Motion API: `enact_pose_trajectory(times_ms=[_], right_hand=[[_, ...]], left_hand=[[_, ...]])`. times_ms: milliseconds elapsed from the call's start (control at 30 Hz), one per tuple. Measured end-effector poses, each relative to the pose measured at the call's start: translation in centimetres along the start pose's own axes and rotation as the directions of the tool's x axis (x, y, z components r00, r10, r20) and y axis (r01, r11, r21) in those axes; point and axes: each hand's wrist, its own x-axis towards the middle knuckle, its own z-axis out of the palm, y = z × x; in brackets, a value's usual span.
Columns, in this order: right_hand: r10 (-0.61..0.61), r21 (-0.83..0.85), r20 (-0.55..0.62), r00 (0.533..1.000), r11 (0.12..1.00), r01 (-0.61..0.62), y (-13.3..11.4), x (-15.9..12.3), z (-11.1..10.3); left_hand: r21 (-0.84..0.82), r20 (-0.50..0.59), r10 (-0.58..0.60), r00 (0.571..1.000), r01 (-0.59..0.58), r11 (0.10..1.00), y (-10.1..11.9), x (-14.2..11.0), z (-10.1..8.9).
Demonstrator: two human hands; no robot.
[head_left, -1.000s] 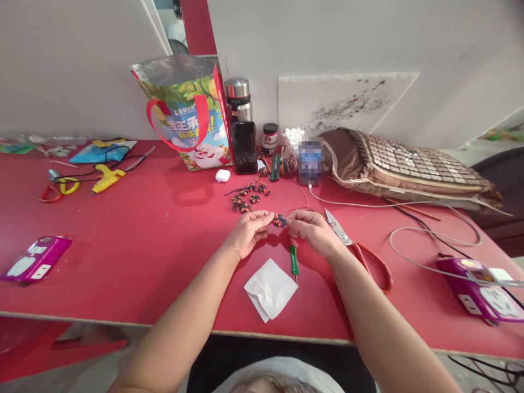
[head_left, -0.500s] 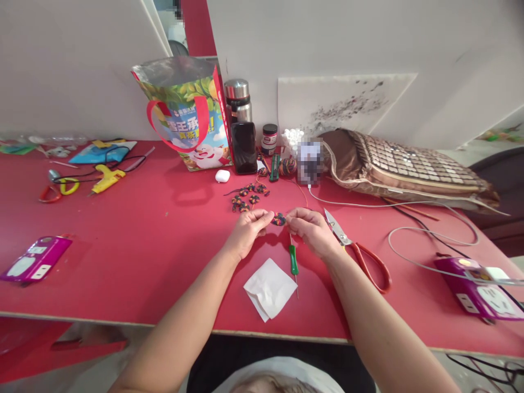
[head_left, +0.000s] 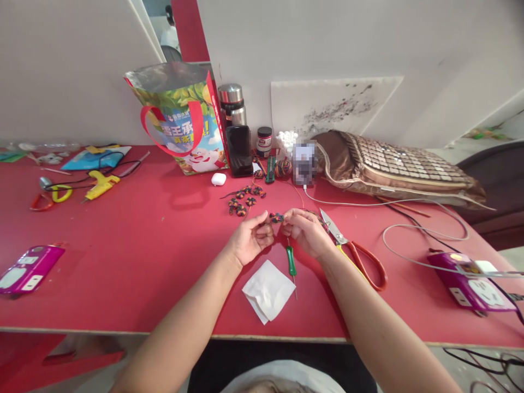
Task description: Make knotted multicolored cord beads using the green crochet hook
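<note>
While in hand [head_left: 306, 232], knot [head_left: 277, 218] (edge [head_left: 282, 339] apart)

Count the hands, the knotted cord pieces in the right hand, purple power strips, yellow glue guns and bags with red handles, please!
Left hand and right hand: 2
Knotted cord piece in the right hand: 1
Purple power strips: 2
Yellow glue gun: 1
Red-handled bag: 1
Total: 7

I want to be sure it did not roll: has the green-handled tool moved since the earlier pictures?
No. Judged against the folded white sheet, the green-handled tool keeps its place by the right corner.
</note>
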Motion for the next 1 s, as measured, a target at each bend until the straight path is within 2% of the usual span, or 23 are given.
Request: enact_pose_trajectory(times_ms=[133, 267, 400, 500, 700, 767, 867, 933, 1000], right_hand=[[-0.013, -0.119, 0.017, 1.0, 0.993, 0.015, 0.3, 0.0, -0.3], [-0.044, -0.213, 0.02, 0.999, 0.976, 0.048, 0.6, 0.0, -0.2], [-0.063, -0.133, -0.026, 0.998, 0.989, 0.059, 0.5, 0.0, -0.3], [-0.073, -0.063, -0.033, 0.997, 0.996, 0.071, 0.2, 0.1, -0.3], [-0.044, -0.014, -0.017, 0.999, 0.999, 0.043, -0.2, -0.1, 0.1], [-0.055, -0.015, -0.015, 0.998, 0.998, 0.055, -0.2, -0.1, 0.1], [-0.074, -0.005, -0.007, 0.997, 0.997, 0.074, -0.1, 0.0, -0.1], [-0.094, -0.022, -0.024, 0.995, 0.995, 0.093, -0.1, 0.0, -0.4], [-0.141, -0.123, -0.051, 0.989, 0.983, 0.134, -0.3, 0.0, -0.7]], left_hand=[[0.15, -0.011, 0.176, 0.984, -0.172, 0.974, -0.2, -0.1, 0.1], [0.355, 0.043, 0.272, 0.961, -0.269, 0.895, -0.4, -0.2, -0.2], [0.49, 0.134, 0.379, 0.916, -0.394, 0.778, -0.3, -0.5, -0.4], [0.568, 0.218, 0.402, 0.889, -0.451, 0.688, -0.2, -0.8, -0.3], [0.652, 0.214, 0.426, 0.879, -0.453, 0.608, 0.2, -1.3, 0.1], [0.663, 0.227, 0.387, 0.893, -0.433, 0.61, 0.3, -1.3, 0.2], [0.655, 0.205, 0.304, 0.93, -0.361, 0.664, 0.3, -1.3, 0.4], [0.611, 0.152, 0.261, 0.953, -0.298, 0.734, 0.2, -1.1, 0.4], [0.509, 0.086, 0.221, 0.971, -0.234, 0.828, 0.1, -0.9, 0.3]])
